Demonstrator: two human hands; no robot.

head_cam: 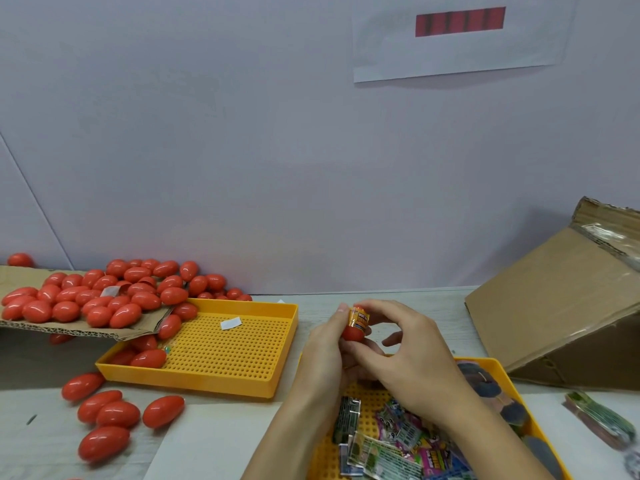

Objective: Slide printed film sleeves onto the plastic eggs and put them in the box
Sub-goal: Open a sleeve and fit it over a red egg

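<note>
Tray holds eggs; near tray holds sleeves.

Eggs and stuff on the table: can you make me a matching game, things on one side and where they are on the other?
Things:
1. Sleeved egg
2. Loose sleeves
3. White slip
4. Cardboard box

Places:
A. Far right, tipped on its side
B. Held in both hands
C. In the near yellow tray
D. In the left yellow tray

Pairs: 1-B, 2-C, 3-D, 4-A
</note>
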